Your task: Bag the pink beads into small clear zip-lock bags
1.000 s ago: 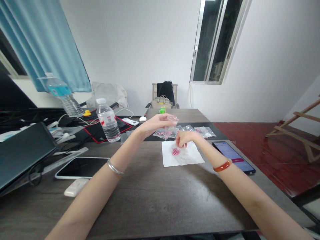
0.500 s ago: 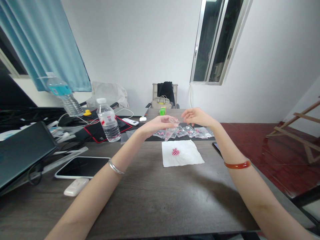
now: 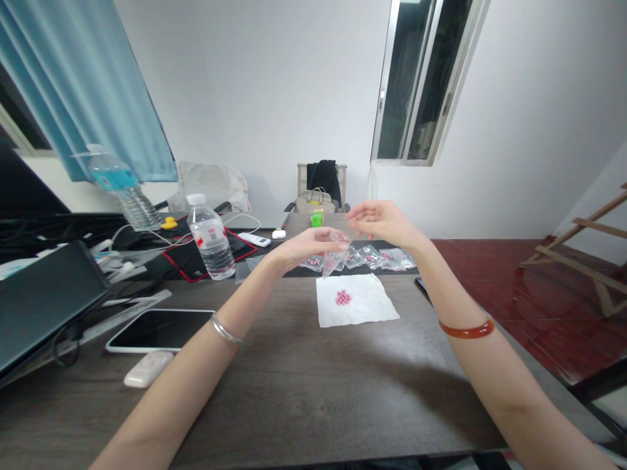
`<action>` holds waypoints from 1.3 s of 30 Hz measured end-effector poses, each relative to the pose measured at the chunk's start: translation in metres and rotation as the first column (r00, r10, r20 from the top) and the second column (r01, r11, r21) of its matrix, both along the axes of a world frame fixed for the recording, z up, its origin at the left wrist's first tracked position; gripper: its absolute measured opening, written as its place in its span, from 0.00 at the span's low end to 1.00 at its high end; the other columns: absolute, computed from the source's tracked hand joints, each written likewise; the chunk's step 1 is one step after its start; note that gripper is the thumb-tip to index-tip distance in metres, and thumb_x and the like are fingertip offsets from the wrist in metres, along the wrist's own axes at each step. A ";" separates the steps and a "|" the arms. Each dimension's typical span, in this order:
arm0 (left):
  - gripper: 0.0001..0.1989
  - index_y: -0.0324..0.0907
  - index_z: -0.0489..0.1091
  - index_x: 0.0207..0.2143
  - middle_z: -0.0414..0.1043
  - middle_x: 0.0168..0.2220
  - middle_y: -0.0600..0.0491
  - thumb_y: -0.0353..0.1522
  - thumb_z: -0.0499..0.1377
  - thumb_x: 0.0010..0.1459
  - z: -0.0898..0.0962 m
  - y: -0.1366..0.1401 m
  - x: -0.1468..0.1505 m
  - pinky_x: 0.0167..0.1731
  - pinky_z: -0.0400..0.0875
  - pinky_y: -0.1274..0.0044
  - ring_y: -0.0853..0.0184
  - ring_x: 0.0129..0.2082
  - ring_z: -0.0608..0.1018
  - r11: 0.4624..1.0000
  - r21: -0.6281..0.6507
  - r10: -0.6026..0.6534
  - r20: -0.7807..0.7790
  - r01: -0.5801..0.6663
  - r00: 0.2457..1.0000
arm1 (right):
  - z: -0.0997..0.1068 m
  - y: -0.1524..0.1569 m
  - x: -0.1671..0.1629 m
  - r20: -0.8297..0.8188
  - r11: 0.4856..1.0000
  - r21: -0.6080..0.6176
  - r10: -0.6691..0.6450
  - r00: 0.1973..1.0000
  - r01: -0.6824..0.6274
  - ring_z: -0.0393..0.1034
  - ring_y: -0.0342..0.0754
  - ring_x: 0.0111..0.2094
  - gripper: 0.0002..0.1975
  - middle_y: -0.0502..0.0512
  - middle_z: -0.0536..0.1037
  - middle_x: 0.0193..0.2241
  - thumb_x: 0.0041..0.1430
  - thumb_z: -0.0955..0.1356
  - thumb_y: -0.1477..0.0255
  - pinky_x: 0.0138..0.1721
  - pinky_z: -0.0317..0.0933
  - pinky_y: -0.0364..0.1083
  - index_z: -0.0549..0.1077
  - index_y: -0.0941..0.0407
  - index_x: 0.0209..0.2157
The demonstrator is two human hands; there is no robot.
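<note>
Grey-brown bench [image 3: 313, 398] with a white tissue [image 3: 375, 307] toward its right edge. Nearby, the left hand [image 3: 306, 248] pinches a clear, pointed bag [image 3: 332, 262]; the right hand [image 3: 381, 222] curls loosely, any grip unclear. Round pink beads [image 3: 343, 297] cluster on the tissue.

The beads [image 3: 343, 297] are pink, the paper [image 3: 369, 301] white, the table [image 3: 304, 391] wood-grained grey-brown.

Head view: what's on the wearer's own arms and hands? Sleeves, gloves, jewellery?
Left hand and right hand: no gloves. Left arm: slim silver bangle above the wrist. Right arm: glossy orange-brown bangle, wider. No sleeves on the visible forearms; no cables attached. Nail detail too small to tell.
</note>
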State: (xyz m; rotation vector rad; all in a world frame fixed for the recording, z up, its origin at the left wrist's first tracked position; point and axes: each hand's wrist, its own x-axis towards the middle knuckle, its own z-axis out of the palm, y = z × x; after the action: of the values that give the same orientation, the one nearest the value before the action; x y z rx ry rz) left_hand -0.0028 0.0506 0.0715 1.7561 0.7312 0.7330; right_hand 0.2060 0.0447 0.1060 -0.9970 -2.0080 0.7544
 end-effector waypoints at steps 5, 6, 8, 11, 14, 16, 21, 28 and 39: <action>0.20 0.41 0.72 0.46 0.74 0.44 0.48 0.36 0.66 0.49 -0.002 0.004 0.000 0.42 0.66 0.73 0.67 0.42 0.75 1.000 -0.010 -0.009 0.059 0.010 0.998 | -0.009 0.013 0.005 0.028 0.997 -0.015 -0.074 0.997 0.074 0.67 0.42 0.28 0.16 0.58 0.75 0.32 0.55 0.67 0.67 0.23 0.59 0.38 0.71 0.62 0.42; 0.21 0.41 0.72 0.46 0.74 0.45 0.47 0.35 0.66 0.49 -0.001 0.004 0.000 0.43 0.66 0.73 0.66 0.43 0.75 0.999 -0.023 -0.021 0.088 0.023 0.996 | -0.012 0.017 0.006 0.054 0.996 -0.022 -0.086 0.995 0.087 0.67 0.41 0.28 0.14 0.58 0.75 0.32 0.55 0.66 0.69 0.23 0.58 0.38 0.71 0.62 0.42; 0.21 0.40 0.72 0.46 0.74 0.45 0.47 0.32 0.67 0.48 0.000 0.002 0.001 0.45 0.66 0.72 0.65 0.45 0.75 0.997 -0.050 -0.049 0.162 0.058 0.986 | -0.019 0.024 0.007 0.111 0.993 -0.041 -0.106 0.988 0.112 0.67 0.41 0.27 0.13 0.57 0.75 0.32 0.55 0.65 0.71 0.22 0.58 0.38 0.72 0.62 0.41; 0.22 0.41 0.73 0.44 0.74 0.46 0.48 0.27 0.68 0.44 0.004 -0.001 0.002 0.49 0.64 0.71 0.64 0.50 0.73 0.993 -0.067 -0.076 0.291 0.099 0.954 | -0.030 0.035 0.008 0.237 0.994 -0.059 -0.077 0.969 0.093 0.67 0.41 0.27 0.12 0.58 0.76 0.32 0.52 0.66 0.73 0.23 0.58 0.38 0.73 0.63 0.39; 0.22 0.42 0.74 0.43 0.74 0.47 0.49 0.24 0.68 0.42 0.006 -0.001 0.002 0.54 0.61 0.70 0.63 0.53 0.71 0.992 -0.066 -0.073 0.383 0.106 0.921 | -0.044 0.042 0.006 0.461 0.986 -0.167 0.071 0.884 0.007 0.67 0.42 0.27 0.15 0.57 0.77 0.31 0.47 0.68 0.76 0.24 0.58 0.39 0.75 0.63 0.39; 0.22 0.42 0.74 0.43 0.74 0.47 0.49 0.23 0.68 0.41 0.006 0.000 0.002 0.56 0.58 0.69 0.62 0.54 0.70 0.993 -0.057 -0.067 0.422 0.100 0.904 | -0.054 0.044 0.001 0.566 0.958 -0.284 0.192 0.802 -0.028 0.67 0.42 0.27 0.18 0.56 0.77 0.31 0.43 0.69 0.78 0.24 0.58 0.39 0.75 0.63 0.40; 0.22 0.42 0.74 0.42 0.74 0.48 0.49 0.24 0.68 0.41 0.005 0.001 0.001 0.57 0.57 0.68 0.61 0.56 0.69 0.996 -0.045 -0.055 0.446 0.083 0.894 | -0.082 0.046 -0.018 0.611 0.927 -0.360 0.322 0.723 -0.109 0.68 0.42 0.27 0.17 0.54 0.78 0.29 0.41 0.69 0.77 0.26 0.59 0.38 0.78 0.62 0.37; 0.20 0.40 0.75 0.44 0.75 0.46 0.45 0.36 0.68 0.48 0.008 -0.002 0.001 0.45 0.65 0.73 0.62 0.46 0.76 0.990 -0.139 0.052 0.348 -0.004 0.936 | -0.102 0.048 -0.028 0.609 0.921 -0.361 0.354 0.710 -0.150 0.67 0.41 0.27 0.14 0.53 0.78 0.28 0.41 0.68 0.78 0.29 0.60 0.38 0.78 0.62 0.33; 0.18 0.40 0.74 0.44 0.76 0.45 0.46 0.37 0.65 0.52 0.008 -0.005 0.002 0.44 0.67 0.73 0.66 0.42 0.77 0.987 -0.160 0.037 0.282 0.009 0.959 | -0.099 0.039 -0.031 0.651 0.960 -0.273 0.235 0.722 -0.067 0.63 0.40 0.22 0.09 0.51 0.73 0.21 0.42 0.66 0.79 0.22 0.55 0.38 0.76 0.62 0.28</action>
State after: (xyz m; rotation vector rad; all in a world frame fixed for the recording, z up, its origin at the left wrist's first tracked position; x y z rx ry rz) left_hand -0.0005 0.0455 0.0796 1.4639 0.5892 0.8897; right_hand 0.1745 0.0837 0.0073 -1.4071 -2.7097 0.7951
